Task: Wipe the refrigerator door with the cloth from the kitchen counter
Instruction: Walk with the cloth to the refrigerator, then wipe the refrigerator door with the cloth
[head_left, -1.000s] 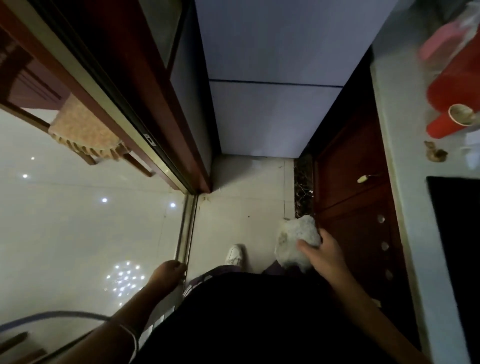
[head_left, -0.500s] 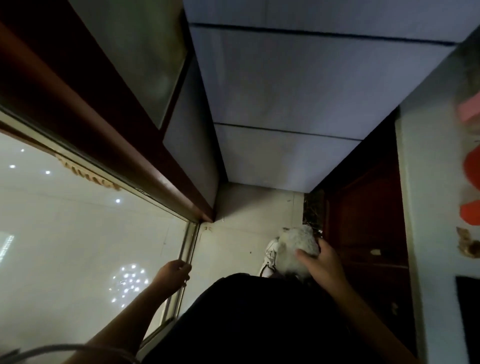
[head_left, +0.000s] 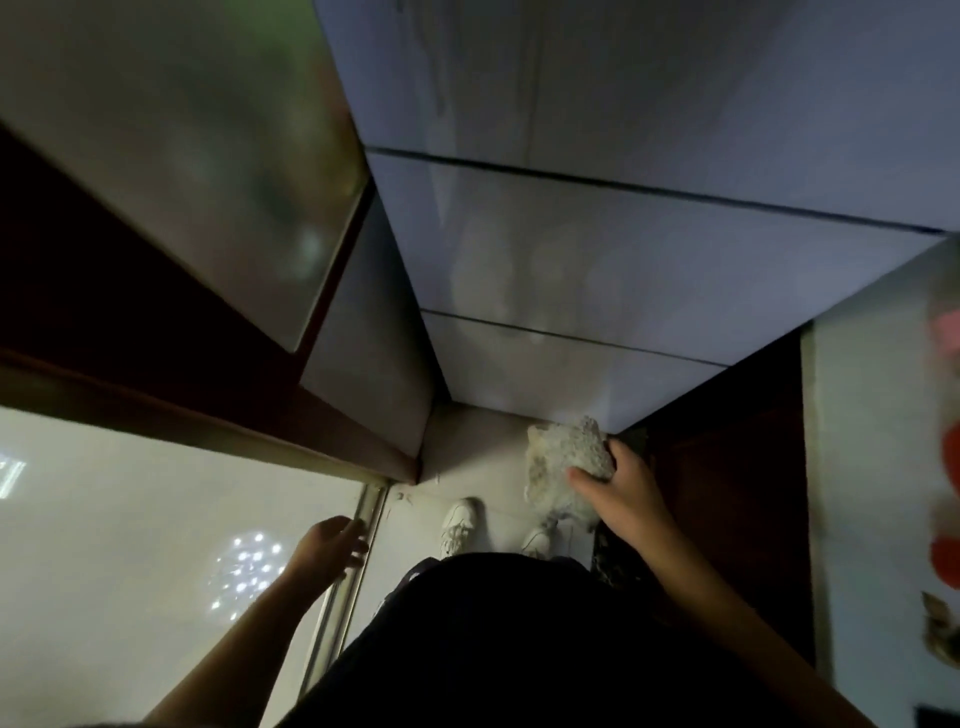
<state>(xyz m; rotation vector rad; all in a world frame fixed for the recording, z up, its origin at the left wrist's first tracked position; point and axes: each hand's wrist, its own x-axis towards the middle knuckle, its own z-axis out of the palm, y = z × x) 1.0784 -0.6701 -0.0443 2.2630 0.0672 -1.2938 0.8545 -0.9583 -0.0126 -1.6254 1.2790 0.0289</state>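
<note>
Narrow kitchen: pale floor (head_left: 483, 462) below, fridge door (head_left: 597, 249) straight ahead, counter (head_left: 872, 467) along the right edge. Right hand (head_left: 628, 493) has its fingers clenched around the cloth (head_left: 566, 467), a crumpled whitish wad held low near the door's bottom corner, not visibly touching it. Door lies ahead and above the cloth, so the right hand is nearer. Left hand (head_left: 327, 545) hangs loose, fingers released, holding nothing.

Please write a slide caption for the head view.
Right hand holds cloth before the refrigerator door.
</note>
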